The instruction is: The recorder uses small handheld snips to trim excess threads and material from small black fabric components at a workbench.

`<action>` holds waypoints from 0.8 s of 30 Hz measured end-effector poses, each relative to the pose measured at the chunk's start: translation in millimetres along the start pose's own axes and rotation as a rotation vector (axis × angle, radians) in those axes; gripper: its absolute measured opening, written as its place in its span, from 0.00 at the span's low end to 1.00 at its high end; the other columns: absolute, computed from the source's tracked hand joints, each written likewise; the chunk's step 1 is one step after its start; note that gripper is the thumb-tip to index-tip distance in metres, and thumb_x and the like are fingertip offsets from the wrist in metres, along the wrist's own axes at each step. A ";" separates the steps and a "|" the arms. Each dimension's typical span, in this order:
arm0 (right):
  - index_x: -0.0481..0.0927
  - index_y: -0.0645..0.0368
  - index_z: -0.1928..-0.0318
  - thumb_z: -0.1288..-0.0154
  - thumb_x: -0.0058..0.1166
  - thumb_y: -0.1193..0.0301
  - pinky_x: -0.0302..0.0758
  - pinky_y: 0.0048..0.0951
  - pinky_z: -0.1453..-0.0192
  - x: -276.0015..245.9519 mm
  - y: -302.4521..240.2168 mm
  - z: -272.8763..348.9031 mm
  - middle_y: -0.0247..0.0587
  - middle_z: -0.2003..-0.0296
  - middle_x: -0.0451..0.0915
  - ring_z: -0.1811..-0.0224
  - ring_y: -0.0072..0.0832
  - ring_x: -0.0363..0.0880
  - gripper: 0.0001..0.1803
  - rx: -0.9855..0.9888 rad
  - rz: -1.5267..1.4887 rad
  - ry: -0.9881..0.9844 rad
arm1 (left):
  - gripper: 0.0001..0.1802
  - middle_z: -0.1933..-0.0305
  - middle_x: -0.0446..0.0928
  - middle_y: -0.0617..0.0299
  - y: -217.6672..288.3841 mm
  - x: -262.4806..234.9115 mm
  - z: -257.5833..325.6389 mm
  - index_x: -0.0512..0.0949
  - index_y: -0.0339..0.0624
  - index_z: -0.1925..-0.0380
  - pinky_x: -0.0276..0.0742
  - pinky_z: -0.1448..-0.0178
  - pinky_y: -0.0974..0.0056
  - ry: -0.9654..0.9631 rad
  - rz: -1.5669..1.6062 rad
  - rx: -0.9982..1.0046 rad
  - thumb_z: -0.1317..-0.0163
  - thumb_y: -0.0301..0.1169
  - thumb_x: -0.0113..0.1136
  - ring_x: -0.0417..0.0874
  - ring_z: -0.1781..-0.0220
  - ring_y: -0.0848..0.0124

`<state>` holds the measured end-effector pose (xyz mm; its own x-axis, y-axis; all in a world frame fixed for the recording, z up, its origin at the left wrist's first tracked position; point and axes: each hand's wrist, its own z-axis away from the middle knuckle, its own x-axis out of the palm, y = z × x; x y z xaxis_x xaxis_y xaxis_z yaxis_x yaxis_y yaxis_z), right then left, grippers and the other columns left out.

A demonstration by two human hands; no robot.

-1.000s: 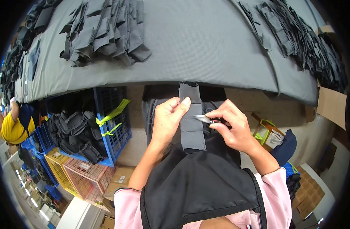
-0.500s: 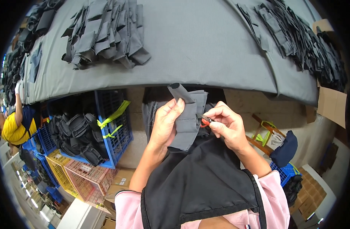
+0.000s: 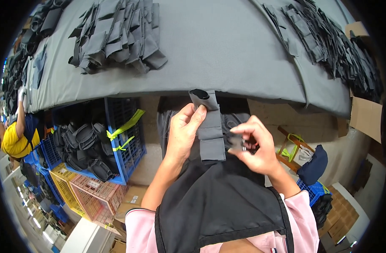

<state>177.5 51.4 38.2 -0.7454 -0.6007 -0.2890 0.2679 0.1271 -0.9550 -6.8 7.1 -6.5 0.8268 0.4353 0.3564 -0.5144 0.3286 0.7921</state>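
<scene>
My left hand (image 3: 183, 128) grips a long grey fabric strip (image 3: 210, 135) upright in front of my chest, thumb near its folded top end. My right hand (image 3: 255, 145) pinches the strip's right edge together with a small dark tool (image 3: 243, 144) whose shape is mostly hidden by my fingers. Both hands hover just below the near edge of a grey cloth-covered table (image 3: 226, 55). A black apron (image 3: 218, 202) covers my front below the hands.
A pile of grey fabric pieces (image 3: 117, 36) lies on the table at the back left, and a row of dark pieces (image 3: 328, 42) at the right. Blue crates (image 3: 117, 139) with black parts stand under the table. A person in yellow (image 3: 12, 135) is at the far left.
The strip has been straightened and raised again, its top end folded over. My right hand has shifted down to its lower right edge, and the tool's orange part is no longer visible.
</scene>
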 end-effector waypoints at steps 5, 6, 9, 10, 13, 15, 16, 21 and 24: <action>0.76 0.61 0.57 0.53 0.62 0.79 0.58 0.16 0.71 6.4 7.3 -3.1 0.28 0.75 0.64 0.76 0.15 0.60 0.18 0.067 -0.159 -0.020 | 0.12 0.72 0.71 0.75 3.7 1.7 1.7 0.77 0.38 0.69 0.61 0.63 0.77 0.036 -0.006 0.039 0.36 0.37 0.58 0.65 0.68 0.86; 0.76 0.61 0.57 0.51 0.61 0.78 0.58 0.16 0.69 3.4 4.3 -4.2 0.29 0.74 0.65 0.75 0.14 0.60 0.17 0.134 -0.222 -0.008 | 0.12 0.73 0.71 0.75 6.6 3.1 2.0 0.77 0.38 0.69 0.61 0.64 0.77 0.021 -0.060 0.065 0.36 0.37 0.58 0.64 0.69 0.86; 0.78 0.61 0.60 0.49 0.61 0.78 0.61 0.16 0.73 2.2 0.8 -4.9 0.31 0.72 0.73 0.76 0.13 0.65 0.13 0.079 -0.165 -0.036 | 0.13 0.73 0.70 0.76 5.5 -2.9 3.7 0.77 0.37 0.69 0.60 0.65 0.77 0.023 -0.193 0.077 0.36 0.38 0.59 0.64 0.70 0.86; 0.79 0.60 0.61 0.49 0.63 0.78 0.64 0.17 0.74 -0.1 -1.3 -5.1 0.32 0.71 0.78 0.76 0.15 0.69 0.12 0.095 -0.114 -0.100 | 0.14 0.73 0.70 0.76 4.1 -3.2 1.9 0.77 0.37 0.69 0.59 0.66 0.77 0.032 -0.270 0.067 0.36 0.38 0.59 0.63 0.71 0.86; 0.80 0.59 0.65 0.47 0.63 0.76 0.62 0.20 0.77 15.5 2.5 -7.6 0.32 0.79 0.75 0.81 0.17 0.68 0.08 0.073 -0.092 -0.193 | 0.13 0.73 0.69 0.76 2.5 -0.5 -0.3 0.76 0.37 0.69 0.56 0.68 0.77 0.003 -0.190 0.094 0.36 0.37 0.59 0.61 0.71 0.86; 0.80 0.61 0.71 0.48 0.60 0.80 0.67 0.21 0.73 4.6 1.2 -12.4 0.35 0.79 0.79 0.78 0.17 0.74 0.03 0.047 -0.062 -0.424 | 0.12 0.73 0.69 0.76 6.7 5.7 1.1 0.77 0.38 0.69 0.56 0.67 0.77 0.015 -0.076 0.079 0.36 0.36 0.58 0.62 0.70 0.86; 0.79 0.62 0.73 0.48 0.58 0.80 0.67 0.21 0.72 2.6 1.8 -7.8 0.36 0.79 0.79 0.78 0.18 0.72 0.01 0.030 -0.191 -0.399 | 0.11 0.73 0.69 0.76 7.8 7.5 3.4 0.77 0.39 0.68 0.56 0.67 0.77 0.026 0.039 0.060 0.35 0.36 0.58 0.62 0.69 0.86; 0.76 0.64 0.72 0.39 0.53 0.76 0.65 0.18 0.71 6.8 10.8 -7.9 0.35 0.74 0.79 0.75 0.14 0.69 0.06 0.289 -0.419 0.009 | 0.11 0.59 0.77 0.69 -1.7 -7.6 2.4 0.77 0.39 0.58 0.68 0.53 0.74 -0.059 0.244 0.032 0.35 0.34 0.57 0.72 0.60 0.83; 0.76 0.65 0.69 0.37 0.53 0.76 0.63 0.16 0.71 8.6 10.0 -9.4 0.33 0.74 0.78 0.75 0.12 0.67 0.05 0.282 -0.386 0.018 | 0.12 0.59 0.77 0.69 -3.0 -8.6 3.8 0.77 0.39 0.56 0.67 0.51 0.74 -0.077 0.179 0.083 0.35 0.34 0.57 0.72 0.59 0.82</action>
<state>167.9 54.9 25.6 -0.8326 -0.5480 0.0801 0.1228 -0.3237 -0.9382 -11.6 -0.8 -10.1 0.7402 0.4145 0.5293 -0.6369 0.1800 0.7496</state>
